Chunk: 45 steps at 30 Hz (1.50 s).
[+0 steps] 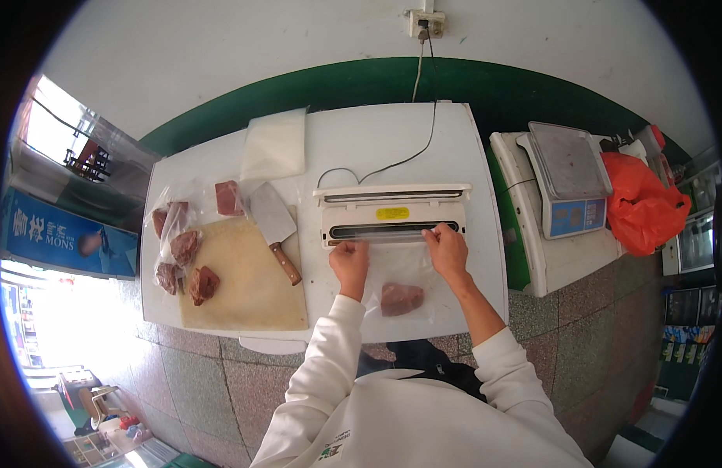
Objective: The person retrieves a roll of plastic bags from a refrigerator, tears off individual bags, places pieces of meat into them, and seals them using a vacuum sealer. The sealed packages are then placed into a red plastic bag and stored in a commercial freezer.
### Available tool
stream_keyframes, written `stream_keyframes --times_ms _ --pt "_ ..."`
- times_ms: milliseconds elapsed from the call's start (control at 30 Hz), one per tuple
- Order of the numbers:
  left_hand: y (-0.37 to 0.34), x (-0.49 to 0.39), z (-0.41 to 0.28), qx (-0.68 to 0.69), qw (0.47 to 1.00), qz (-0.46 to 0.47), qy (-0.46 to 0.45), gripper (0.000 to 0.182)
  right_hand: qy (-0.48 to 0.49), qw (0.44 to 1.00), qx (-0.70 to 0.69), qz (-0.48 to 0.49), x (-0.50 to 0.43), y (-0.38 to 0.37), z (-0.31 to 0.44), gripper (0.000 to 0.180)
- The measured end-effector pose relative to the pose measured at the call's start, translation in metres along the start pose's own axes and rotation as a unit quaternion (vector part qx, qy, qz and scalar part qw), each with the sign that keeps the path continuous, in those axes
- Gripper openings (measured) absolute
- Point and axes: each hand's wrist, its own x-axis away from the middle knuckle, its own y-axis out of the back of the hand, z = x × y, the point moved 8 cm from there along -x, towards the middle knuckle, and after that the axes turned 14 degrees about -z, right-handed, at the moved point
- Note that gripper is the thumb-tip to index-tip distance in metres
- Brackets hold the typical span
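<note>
My left hand (349, 263) and my right hand (447, 248) pinch the two sides of the mouth of a clear plastic bag (396, 263). A piece of raw meat (402, 299) lies inside the bag on the white table. The bag's mouth rests at the front edge of a white vacuum sealer (361, 212), whose lid is raised. At the left, a cleaver (272, 215) with a wooden handle lies partly on a yellowish cutting board (244, 275). One meat piece (204, 285) sits bare on the board; several bagged pieces (184, 247) lie beside or over its left edge.
A stack of clear bags (274, 144) lies at the table's back. The sealer's black cord (396, 168) runs to a wall socket (426, 24). On a separate surface at the right stand a digital scale (566, 175) and a red plastic bag (642, 202).
</note>
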Motion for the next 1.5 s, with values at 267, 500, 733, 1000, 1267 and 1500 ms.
stream_keyframes --times_ms 267,500,733,1000,1267,1500 --pt "0.007 0.007 -0.019 -0.019 0.997 -0.029 -0.068 0.037 0.020 0.998 0.040 -0.034 0.003 0.000 0.005 0.035" --pt "0.016 0.013 0.013 -0.008 0.997 0.077 0.015 0.046 -0.028 0.997 -0.048 -0.050 0.010 0.007 0.001 0.036" --pt "0.016 0.034 0.029 0.090 0.969 0.199 0.118 0.034 -0.180 0.950 -0.257 0.010 0.053 0.006 -0.028 0.033" --pt "0.013 0.038 0.021 0.124 0.975 0.155 0.100 0.039 -0.243 0.921 -0.290 0.091 0.063 -0.019 -0.043 0.036" --pt "0.015 0.030 0.033 0.110 0.981 0.132 0.088 0.039 -0.173 0.954 -0.238 0.050 0.059 -0.013 -0.031 0.041" --pt "0.010 0.035 0.025 0.115 0.979 0.126 0.114 0.036 -0.103 0.992 -0.070 0.037 0.043 0.017 -0.026 0.035"
